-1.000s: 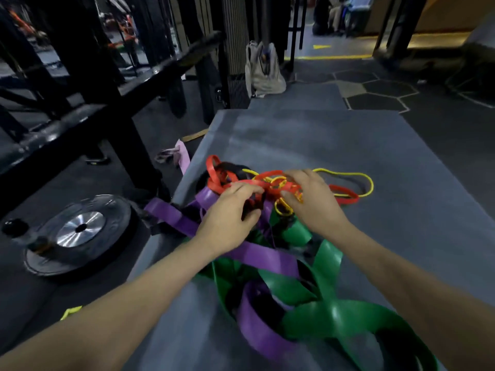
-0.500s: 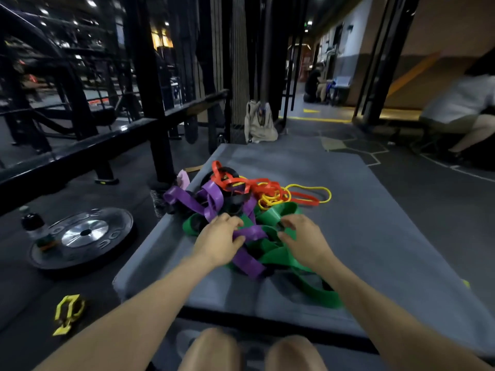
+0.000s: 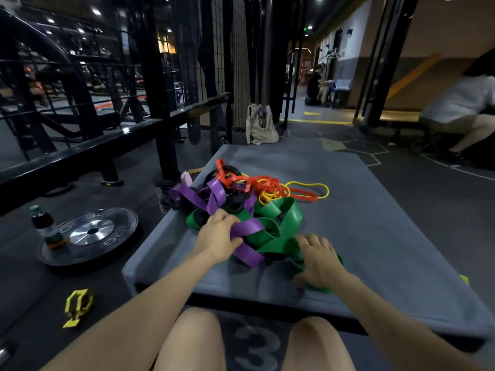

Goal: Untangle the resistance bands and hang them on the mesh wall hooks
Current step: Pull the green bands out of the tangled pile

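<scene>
Dim gym flooring surrounds a grey padded mat (image 3: 361, 210), and on the near left part of that mat lies the tangle of resistance bands. Taking the tangle as the landmark: its near side is a wide green band (image 3: 284, 218) looped over itself, crossed by a wide purple band (image 3: 246, 231) that also winds up through the left of the heap. At the far side of the tangle sit a red band (image 3: 241, 180) and a thin yellow band (image 3: 308, 184), the yellow loop trailing out to the right across the mat. Black bands show between the coloured ones in the middle of the heap.

The left hand (image 3: 218, 235) is at the near left edge of the tangle, fingers curled over the purple band with the thumb under it, grasping that band. The right hand (image 3: 318, 259) is at the near right edge, palm down on the green band where it runs toward the mat's front edge; its fingers bend over the strap, thumb pressed at the side, gripping it.

Left of the tangle, off the mat, a weight plate (image 3: 91, 234) lies flat on the floor with a bottle (image 3: 44, 226) standing on its left rim. Nearer than the plate, a yellow clip (image 3: 77, 306) lies on the floor. Beyond the tangle, past the mat's far end, a beige bag (image 3: 261, 127) leans against a dark mesh panel (image 3: 239, 62). Black rack bars run along the left. Far right of the tangle, a seated person in a white top (image 3: 460, 103) is partly in view. The wearer's bare knees show at the bottom edge.
</scene>
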`<state>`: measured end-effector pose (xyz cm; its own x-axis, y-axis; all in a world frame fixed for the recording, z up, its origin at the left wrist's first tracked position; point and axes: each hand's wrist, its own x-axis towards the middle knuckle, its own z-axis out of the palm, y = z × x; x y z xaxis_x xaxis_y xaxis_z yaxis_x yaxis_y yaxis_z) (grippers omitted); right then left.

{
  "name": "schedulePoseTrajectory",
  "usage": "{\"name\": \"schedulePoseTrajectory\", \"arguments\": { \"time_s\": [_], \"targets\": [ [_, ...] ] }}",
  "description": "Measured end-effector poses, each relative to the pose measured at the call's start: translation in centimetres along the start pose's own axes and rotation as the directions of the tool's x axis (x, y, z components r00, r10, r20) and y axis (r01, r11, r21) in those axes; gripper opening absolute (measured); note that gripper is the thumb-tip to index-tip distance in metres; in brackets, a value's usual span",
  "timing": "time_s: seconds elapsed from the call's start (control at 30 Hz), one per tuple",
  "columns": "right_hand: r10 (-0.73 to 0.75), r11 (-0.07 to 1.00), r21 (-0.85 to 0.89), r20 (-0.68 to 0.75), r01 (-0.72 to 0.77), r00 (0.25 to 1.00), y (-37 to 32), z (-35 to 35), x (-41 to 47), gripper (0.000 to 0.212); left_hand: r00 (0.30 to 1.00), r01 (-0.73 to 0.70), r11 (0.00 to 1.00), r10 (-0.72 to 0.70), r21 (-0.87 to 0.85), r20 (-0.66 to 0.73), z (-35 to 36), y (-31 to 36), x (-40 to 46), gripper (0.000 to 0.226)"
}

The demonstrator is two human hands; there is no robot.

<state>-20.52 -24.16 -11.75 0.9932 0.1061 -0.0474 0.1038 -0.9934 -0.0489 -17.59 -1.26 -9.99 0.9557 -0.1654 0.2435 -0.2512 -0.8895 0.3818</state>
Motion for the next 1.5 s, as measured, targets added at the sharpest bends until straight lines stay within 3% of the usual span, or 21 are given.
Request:
{"name": "schedulePoseTrajectory", "arguments": {
  "time_s": [0.13, 0.23, 0.37, 0.5, 0.63, 0.83, 1.0, 1.13, 1.3, 1.4, 1.5],
  "targets": [
    [0.013, 1.000, -0.007, -0.098, -0.013, 0.995, 1.1, 0.2, 0.7, 0.051, 0.966, -0.224, 0.975, 0.223, 0.013, -0.128, 0.6, 0.0, -0.2, 0.055],
    [0.042, 0.998, 0.053, -0.157, -0.034, 0.987, 1.7, -0.7, 1.3, 0.036, 0.933, -0.359, 0.927, 0.360, 0.112, 0.007, 1.3, -0.2, -0.2, 0.061],
    [0.085, 0.984, 0.171, -0.197, -0.051, 0.977, 2.3, -2.7, 2.0, 0.041, 0.947, -0.314, 0.919, 0.283, 0.240, 0.152, 1.6, -0.7, 0.3, 0.063],
    [0.110, 0.929, 0.370, -0.273, -0.001, 0.956, 1.4, -5.5, 2.2, 0.033, 0.974, -0.218, 0.973, 0.212, 0.081, 0.081, -0.1, -0.7, 0.9, 0.061],
    [0.112, 0.869, 0.485, -0.385, 0.097, 0.916, -0.7, -8.3, 2.6, 0.039, 0.975, -0.219, 0.975, 0.218, -0.045, -0.026, -3.2, -0.5, 1.5, 0.067],
    [0.094, 0.963, 0.263, -0.519, 0.055, 0.850, -1.7, -11.0, 3.8, 0.034, 0.944, -0.277, 0.940, 0.227, -0.200, -0.239, -8.8, -1.2, 0.9, 0.060],
    [0.029, 0.995, 0.102, -0.436, 0.018, 0.900, -3.0, -11.3, 4.6, 0.037, 0.934, -0.237, 0.889, 0.099, -0.391, -0.342, -10.6, -0.5, 1.3, 0.039],
    [-0.059, 0.998, 0.009, -0.244, 0.063, 0.968, -4.2, -10.2, 5.0, 0.060, 0.950, -0.172, 0.856, 0.013, -0.487, -0.313, -10.4, 0.4, 1.6, 0.032],
    [-0.216, 0.945, 0.202, -0.209, 0.258, 0.954, -6.2, -8.8, 5.8, 0.082, 0.958, -0.190, 0.853, 0.051, -0.487, -0.284, -8.9, 0.5, 0.7, 0.032],
    [-0.189, 0.944, 0.236, -0.193, 0.232, 0.963, -7.4, -7.8, 6.4, 0.087, 0.952, -0.223, 0.854, 0.087, -0.470, -0.294, -9.1, 0.5, 0.8, 0.032],
    [-0.139, 0.959, 0.210, -0.238, 0.191, 0.961, -7.7, -7.6, 7.0, 0.072, 0.939, -0.267, 0.866, 0.134, -0.424, -0.318, -10.1, 0.0, 0.8, 0.032]
  ]
}}
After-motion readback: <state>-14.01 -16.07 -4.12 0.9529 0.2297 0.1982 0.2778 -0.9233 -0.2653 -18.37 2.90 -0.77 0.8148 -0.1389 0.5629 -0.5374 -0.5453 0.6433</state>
